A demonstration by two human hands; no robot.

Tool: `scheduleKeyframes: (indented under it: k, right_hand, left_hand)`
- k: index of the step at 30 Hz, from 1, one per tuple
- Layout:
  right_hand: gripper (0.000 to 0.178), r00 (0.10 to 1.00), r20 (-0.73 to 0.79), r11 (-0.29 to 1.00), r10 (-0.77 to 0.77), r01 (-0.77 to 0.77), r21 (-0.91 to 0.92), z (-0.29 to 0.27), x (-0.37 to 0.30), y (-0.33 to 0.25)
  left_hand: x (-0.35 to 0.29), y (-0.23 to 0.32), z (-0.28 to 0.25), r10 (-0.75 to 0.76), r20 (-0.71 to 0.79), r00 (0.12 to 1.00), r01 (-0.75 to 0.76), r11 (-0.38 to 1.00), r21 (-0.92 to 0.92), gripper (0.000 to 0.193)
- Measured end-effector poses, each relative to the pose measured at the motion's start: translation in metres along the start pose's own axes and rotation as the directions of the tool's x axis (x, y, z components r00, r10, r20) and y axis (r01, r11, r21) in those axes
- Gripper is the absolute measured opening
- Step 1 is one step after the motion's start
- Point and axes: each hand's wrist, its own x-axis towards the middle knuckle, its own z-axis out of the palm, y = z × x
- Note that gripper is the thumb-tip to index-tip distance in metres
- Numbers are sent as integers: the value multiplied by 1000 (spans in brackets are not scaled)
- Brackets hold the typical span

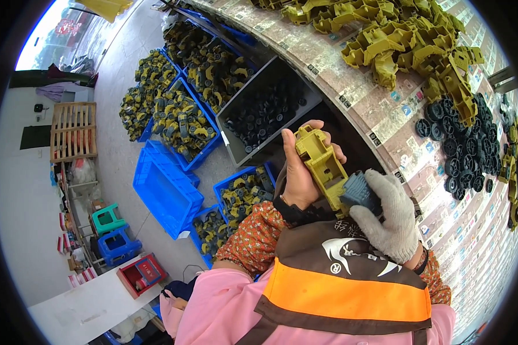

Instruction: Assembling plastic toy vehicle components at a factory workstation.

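One yellow toy-vehicle shell (328,167) sits in the left grip (301,183), a blue-grey ribbed piece (360,192) at its near end in the gloved right grip (392,223); joining seems unfinished, with loose yellow housings (385,43) heaped on the surface (374,109).

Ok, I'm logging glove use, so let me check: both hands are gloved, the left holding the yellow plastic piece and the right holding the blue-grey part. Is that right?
Not quite: the left hand is bare, as the head view shows. The right hand is gloved, and they do hold the yellow plastic piece and blue-grey part respectively.
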Motion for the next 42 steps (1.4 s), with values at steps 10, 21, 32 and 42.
scheduleKeyframes:
  k: [10, 21, 32, 42]
  right_hand:
    - [49, 897, -101, 835, 430, -352, 423, 2, -3, 10]
    - [57, 782, -4, 627, 624, -498, 599, -23, 39, -6]
    - [110, 958, -255, 991, 134, -137, 7, -3, 58, -1]
    - [97, 907, -382, 905, 176, -302, -301, -49, 55, 12]
  left_hand:
    - [1, 6, -7, -64, -75, 995, 56, 993, -104, 70]
    - [18, 28, 29, 143, 79, 987, -153, 976, 153, 73]
    - [46, 9, 82, 1, 79, 997, -12, 991, 137, 71]
    - [285, 160, 85, 592, 370, 716, -552, 154, 820, 41]
